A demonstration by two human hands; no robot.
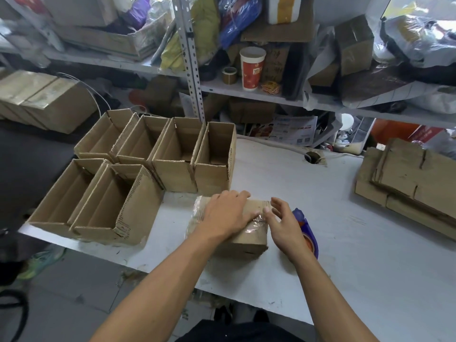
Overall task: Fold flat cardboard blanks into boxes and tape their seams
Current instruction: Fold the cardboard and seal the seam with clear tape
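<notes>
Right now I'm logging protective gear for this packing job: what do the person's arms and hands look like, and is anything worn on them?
Both forearms are bare up to the frame's lower edge; no sleeves show. The left hand and right hand carry no gloves, and no watch, ring or wristband is visible. Dark clothing shows at the bottom, between the arms.

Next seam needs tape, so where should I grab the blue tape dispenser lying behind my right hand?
Probably by its blue body, reaching from above and the right: the right hand hides its left part, and the box blocks that side. The handle itself isn't visible.
</notes>
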